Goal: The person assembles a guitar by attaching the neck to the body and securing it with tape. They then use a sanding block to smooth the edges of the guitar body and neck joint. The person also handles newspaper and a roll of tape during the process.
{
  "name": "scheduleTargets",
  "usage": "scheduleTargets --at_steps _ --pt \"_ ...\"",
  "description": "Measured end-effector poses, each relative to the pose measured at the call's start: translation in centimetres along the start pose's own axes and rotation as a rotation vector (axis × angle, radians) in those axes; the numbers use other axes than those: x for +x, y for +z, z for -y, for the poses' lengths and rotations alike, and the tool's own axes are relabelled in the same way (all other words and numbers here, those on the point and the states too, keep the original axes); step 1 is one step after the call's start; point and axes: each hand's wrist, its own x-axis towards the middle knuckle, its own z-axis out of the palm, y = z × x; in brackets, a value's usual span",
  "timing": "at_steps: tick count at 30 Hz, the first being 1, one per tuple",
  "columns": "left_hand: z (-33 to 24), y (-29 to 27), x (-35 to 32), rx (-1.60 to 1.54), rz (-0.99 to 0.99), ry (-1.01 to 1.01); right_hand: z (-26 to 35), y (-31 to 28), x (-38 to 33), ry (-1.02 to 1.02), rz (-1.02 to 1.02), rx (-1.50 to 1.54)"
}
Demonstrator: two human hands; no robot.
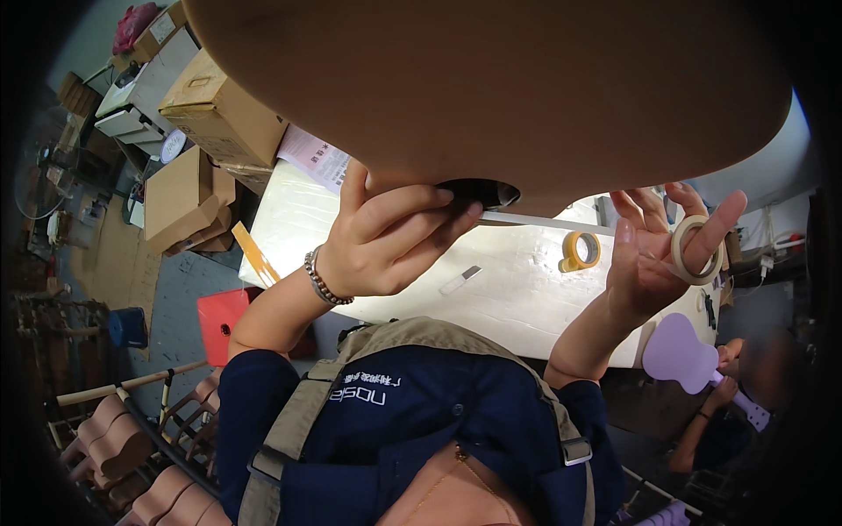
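Observation:
A large tan, smooth instrument body [491,96], shaped like a guitar or ukulele, fills the top of the view, very close. A dark round hole [482,190] shows at its lower edge. My left hand [395,237] is closed there, its fingertips against the edge and on the end of a narrow pale tape strip [548,223]. That strip runs right to my right hand [653,254], which carries a roll of masking tape [699,252] looped over a finger. The right thumb is near the strip; its other fingers partly pass behind the body.
On the white table [386,302] lie a yellow tape roll [581,252], a small blade [460,280] and a printed sheet [314,158]. Cardboard boxes [219,110] stand left, a red stool [224,324] below. At right, another person's hand [726,386] holds a purple ukulele [682,353].

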Motion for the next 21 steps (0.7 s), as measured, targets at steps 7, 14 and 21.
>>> scheduleTargets --at_steps 7,14,21 --pt "0.1 0.0 0.1 0.005 -0.028 0.002 -0.2 -0.2 0.4 -0.070 0.034 -0.022" --pt "-0.3 -0.2 0.0 0.013 -0.017 -0.021 0.1 -0.2 1.0 -0.097 0.032 -0.087" --pt "-0.9 -0.6 -0.2 0.040 0.049 -0.037 0.3 -0.1 1.1 -0.075 0.013 -0.081"
